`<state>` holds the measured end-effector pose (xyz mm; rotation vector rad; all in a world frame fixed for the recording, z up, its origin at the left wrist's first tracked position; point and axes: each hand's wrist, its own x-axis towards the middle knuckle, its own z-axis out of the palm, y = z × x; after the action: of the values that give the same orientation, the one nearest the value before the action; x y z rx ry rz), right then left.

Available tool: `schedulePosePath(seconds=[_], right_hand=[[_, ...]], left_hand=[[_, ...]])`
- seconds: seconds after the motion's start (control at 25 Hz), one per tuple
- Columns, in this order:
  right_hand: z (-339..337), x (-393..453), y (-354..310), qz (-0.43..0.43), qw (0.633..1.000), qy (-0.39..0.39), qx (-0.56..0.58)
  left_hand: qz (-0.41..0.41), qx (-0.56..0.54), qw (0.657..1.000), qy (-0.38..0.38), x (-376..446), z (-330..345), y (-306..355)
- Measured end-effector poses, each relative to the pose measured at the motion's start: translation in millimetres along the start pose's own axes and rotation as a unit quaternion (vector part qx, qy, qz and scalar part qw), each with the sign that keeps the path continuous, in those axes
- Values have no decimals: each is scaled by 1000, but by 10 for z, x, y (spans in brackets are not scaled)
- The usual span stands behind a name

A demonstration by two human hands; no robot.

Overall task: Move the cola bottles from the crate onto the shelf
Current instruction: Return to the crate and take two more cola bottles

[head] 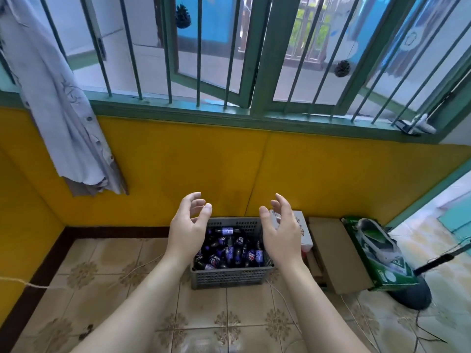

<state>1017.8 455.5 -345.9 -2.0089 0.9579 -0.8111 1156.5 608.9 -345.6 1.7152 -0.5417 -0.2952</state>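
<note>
Cola bottles [230, 250] are lying heaped in the grey crate [229, 277] on the floor; I'm holding my left hand [188, 225] and right hand [281, 229] apart, empty, reaching toward them; next comes gripping one.

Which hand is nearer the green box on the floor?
Right. The right hand is raised over the crate's right edge, toward the green box; the left hand is over its left edge.

The crate [229, 276] sits on the tiled floor [242, 317] against the wall [204, 169], cola bottles [229, 250] heaped inside. Cardboard boxes [331, 253] lie right of it; a shirt [61, 103] hangs upper left.
</note>
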Motion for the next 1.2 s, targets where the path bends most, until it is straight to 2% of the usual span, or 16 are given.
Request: schedulePosePath(seconds=[0.28,0.56,0.72,0.92,1.2], right_hand=[[579,1122,577,42,998,-49,-12],[1119,2200,1186,82,986,-131,-56],[1449,2446,1459,104,974,-180,-94],[1866,2514,1807,130,960,-204,-143],[2664,2520,2675,140,944,-235,-183]], left_hand=[[-56,54,996,-41,1069,486,-520],[-156,94,982,-55,2169,958,-1101],[-216,126,965,-75,2534,1074,-1529],[-259,180,941,-124,2848,1117,-2185],[-287,143,929,-184,3046,1377,-3373]])
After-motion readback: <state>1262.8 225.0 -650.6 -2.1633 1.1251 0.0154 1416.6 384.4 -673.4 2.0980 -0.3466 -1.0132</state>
